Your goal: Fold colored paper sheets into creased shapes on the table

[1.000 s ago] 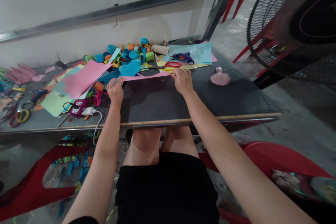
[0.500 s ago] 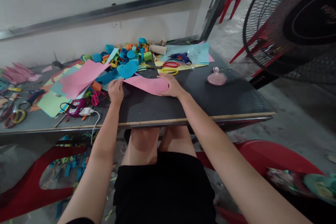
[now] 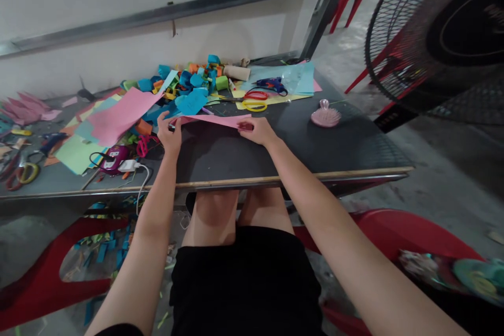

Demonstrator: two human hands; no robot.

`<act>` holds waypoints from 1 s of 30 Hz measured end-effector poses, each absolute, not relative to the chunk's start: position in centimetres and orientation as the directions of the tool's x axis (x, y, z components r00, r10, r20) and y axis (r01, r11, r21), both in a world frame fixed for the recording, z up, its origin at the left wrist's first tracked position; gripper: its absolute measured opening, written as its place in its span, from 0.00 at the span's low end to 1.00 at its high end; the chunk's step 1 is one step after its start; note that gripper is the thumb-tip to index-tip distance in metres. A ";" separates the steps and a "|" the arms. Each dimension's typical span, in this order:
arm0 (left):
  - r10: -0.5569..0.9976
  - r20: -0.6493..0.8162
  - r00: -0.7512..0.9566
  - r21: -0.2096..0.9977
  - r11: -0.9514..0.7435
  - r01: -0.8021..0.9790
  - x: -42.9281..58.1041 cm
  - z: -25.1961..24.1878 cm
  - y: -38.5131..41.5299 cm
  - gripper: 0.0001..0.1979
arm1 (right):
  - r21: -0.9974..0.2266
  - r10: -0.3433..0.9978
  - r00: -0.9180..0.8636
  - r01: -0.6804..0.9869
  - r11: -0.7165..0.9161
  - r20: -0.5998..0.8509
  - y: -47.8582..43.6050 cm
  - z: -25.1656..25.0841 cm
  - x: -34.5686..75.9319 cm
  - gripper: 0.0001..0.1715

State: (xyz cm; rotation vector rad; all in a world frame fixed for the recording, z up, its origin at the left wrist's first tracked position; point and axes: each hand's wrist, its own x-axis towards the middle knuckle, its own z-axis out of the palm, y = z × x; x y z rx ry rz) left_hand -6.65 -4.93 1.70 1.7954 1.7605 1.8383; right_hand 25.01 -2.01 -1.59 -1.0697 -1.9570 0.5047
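A pink paper sheet [image 3: 214,119] is held by both hands just above the dark table [image 3: 299,144], seen nearly edge-on. My left hand [image 3: 170,134] pinches its left end. My right hand [image 3: 258,130] pinches its right end. Behind the sheet lies a heap of blue, green and orange paper rolls and scraps [image 3: 189,86]. Red and yellow scissors [image 3: 252,100] lie just beyond my right hand.
A larger pink sheet [image 3: 120,113] and coloured papers cover the table's left. A blue glue gun [image 3: 271,84], a pink hairbrush [image 3: 325,114] and a purple device with a white cable [image 3: 114,160] lie around. A big fan [image 3: 441,31] stands at right. Red chairs flank my legs.
The pink sheet lay spread flat under my right palm half a second ago; now both hands pinch its ends and it is raised edge-on again, closer to me than one second ago.
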 end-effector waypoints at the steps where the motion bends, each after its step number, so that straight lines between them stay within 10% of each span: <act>1: 0.646 0.678 -0.352 0.679 -0.365 0.638 -6.7 1.7 -4.9 0.09 | -0.699 0.834 -0.233 0.460 0.548 0.500 -2.0 -1.5 25.0 0.13; 10: 0.696 0.416 -0.586 0.897 -0.422 0.136 -6.9 1.0 -2.9 0.25 | -0.919 0.887 0.272 -0.026 0.393 0.372 0.1 -1.9 26.2 0.27; 30: 0.963 0.169 -0.211 0.968 -0.203 -0.149 -5.3 -0.4 -3.0 0.23 | -0.904 0.803 0.431 0.083 0.419 0.412 1.2 -3.0 27.7 0.33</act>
